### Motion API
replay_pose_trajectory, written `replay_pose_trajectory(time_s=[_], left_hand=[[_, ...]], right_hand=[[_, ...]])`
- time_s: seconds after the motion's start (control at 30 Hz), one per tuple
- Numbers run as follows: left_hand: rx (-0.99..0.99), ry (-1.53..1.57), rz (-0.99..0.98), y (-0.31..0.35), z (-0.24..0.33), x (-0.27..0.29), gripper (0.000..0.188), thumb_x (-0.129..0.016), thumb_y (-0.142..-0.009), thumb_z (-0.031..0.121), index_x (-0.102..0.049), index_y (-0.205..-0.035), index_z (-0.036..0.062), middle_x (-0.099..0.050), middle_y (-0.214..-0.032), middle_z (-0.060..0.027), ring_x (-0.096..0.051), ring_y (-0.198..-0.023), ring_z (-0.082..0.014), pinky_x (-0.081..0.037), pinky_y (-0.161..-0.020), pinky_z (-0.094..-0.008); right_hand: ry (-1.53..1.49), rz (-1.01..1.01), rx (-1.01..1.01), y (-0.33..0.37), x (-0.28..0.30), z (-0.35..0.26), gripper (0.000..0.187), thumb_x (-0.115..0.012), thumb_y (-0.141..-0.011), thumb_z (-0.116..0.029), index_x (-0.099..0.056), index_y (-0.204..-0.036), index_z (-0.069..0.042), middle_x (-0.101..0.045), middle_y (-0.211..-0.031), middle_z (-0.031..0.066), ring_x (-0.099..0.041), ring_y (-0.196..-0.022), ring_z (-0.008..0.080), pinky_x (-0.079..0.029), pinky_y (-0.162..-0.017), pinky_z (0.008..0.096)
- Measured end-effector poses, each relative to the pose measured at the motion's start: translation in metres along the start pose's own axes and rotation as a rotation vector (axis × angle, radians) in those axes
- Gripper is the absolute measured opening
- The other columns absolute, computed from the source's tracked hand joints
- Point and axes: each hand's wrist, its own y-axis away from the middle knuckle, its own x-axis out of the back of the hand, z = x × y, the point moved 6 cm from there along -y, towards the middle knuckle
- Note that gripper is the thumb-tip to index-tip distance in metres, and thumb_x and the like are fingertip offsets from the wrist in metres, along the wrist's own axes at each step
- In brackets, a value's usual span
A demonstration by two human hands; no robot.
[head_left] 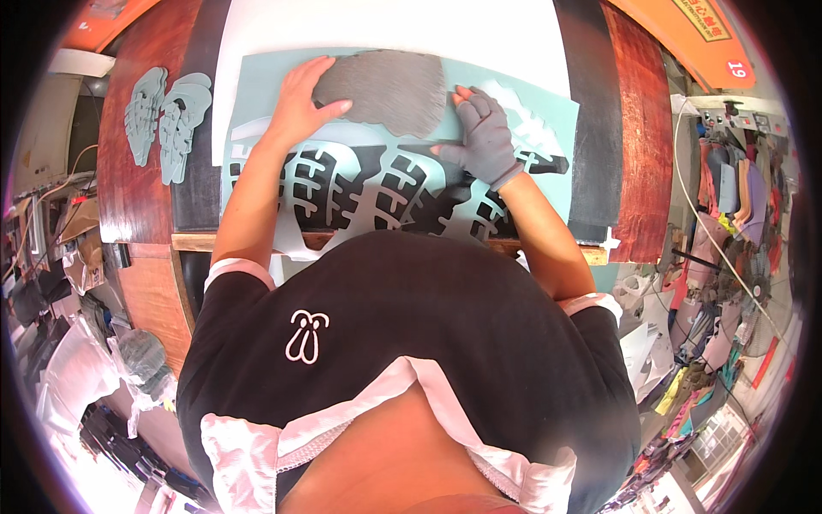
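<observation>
A grey-brown piece (385,90) with a finely streaked surface and uneven edges lies on a pale blue-green sheet (556,116). At its left end is my left hand (300,103), bare, with thumb and fingers spread apart; the thumb and fingertips touch its edge. My right hand (485,141), in a grey glove with bare fingertips, is close to its right end, fingers bent and thumb apart. I see nothing held in it. Cut-out openings with ladder-like strips (398,184) run along the near part of the sheet, showing black beneath.
Stacked blue-green cut pieces (144,116) lie on the left of the red-brown table (638,163). A white board (394,24) is under the sheet. Orange machine parts (719,43) show at the upper corners. Piled materials and hanging pieces (728,184) crowd the right.
</observation>
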Motion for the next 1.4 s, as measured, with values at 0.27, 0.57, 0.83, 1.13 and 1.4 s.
replay_pose_trajectory(time_s=[0.27, 0.57, 0.83, 1.13, 1.4], left_hand=[[0.000, 0.070, -0.145, 0.001, 0.009, 0.010, 0.091, -0.082, -0.055, 0.012, -0.042, -0.137, 0.0094, -0.040, -0.138, -0.0158, -0.036, -0.129, -0.0325, -0.030, -0.108, -0.0390], [0.071, 0.126, -0.198, -0.011, 0.023, 0.001, 0.092, -0.081, -0.054, 0.008, -0.042, -0.138, 0.0122, -0.039, -0.140, -0.0139, -0.037, -0.129, -0.0296, -0.033, -0.106, -0.0353], [0.039, 0.122, -0.262, -0.019, 0.023, -0.005, 0.089, -0.081, -0.058, 0.011, -0.041, -0.137, 0.0121, -0.038, -0.140, -0.0131, -0.035, -0.130, -0.0301, -0.032, -0.107, -0.0378], [-0.044, 0.027, -0.331, -0.026, 0.032, -0.006, 0.096, -0.081, -0.058, 0.017, -0.034, -0.141, 0.0075, -0.037, -0.140, -0.0156, -0.033, -0.131, -0.0327, -0.030, -0.108, -0.0398], [-0.080, -0.002, -0.307, -0.061, 0.065, -0.022, 0.074, -0.073, -0.071, 0.040, -0.047, -0.131, 0.0056, -0.048, -0.130, -0.0159, -0.041, -0.125, -0.0310, -0.036, -0.102, -0.0382]], right_hand=[[-0.022, 0.101, -0.029, -0.014, -0.002, -0.012, 0.074, -0.080, -0.053, -0.041, -0.054, -0.110, -0.001, -0.055, -0.113, 0.0143, -0.050, -0.107, 0.0351, -0.040, -0.092, 0.0457], [-0.140, 0.085, -0.101, -0.008, 0.010, -0.002, 0.071, -0.081, -0.051, -0.033, -0.054, -0.110, -0.003, -0.055, -0.111, 0.0127, -0.051, -0.104, 0.0331, -0.040, -0.090, 0.0431], [-0.076, 0.117, -0.085, -0.001, 0.010, 0.001, 0.072, -0.083, -0.050, -0.036, -0.056, -0.108, -0.003, -0.055, -0.110, 0.0132, -0.051, -0.104, 0.0324, -0.040, -0.089, 0.0431], [-0.195, 0.093, -0.078, 0.001, 0.016, 0.011, 0.058, -0.078, -0.066, -0.029, -0.057, -0.110, 0.001, -0.057, -0.109, 0.0123, -0.053, -0.101, 0.0266, -0.045, -0.086, 0.0367], [-0.473, 0.000, -0.432, 0.021, 0.019, 0.040, 0.046, -0.071, -0.073, -0.030, -0.058, -0.110, -0.005, -0.059, -0.112, 0.0121, -0.057, -0.096, 0.0286, -0.046, -0.085, 0.0367]])
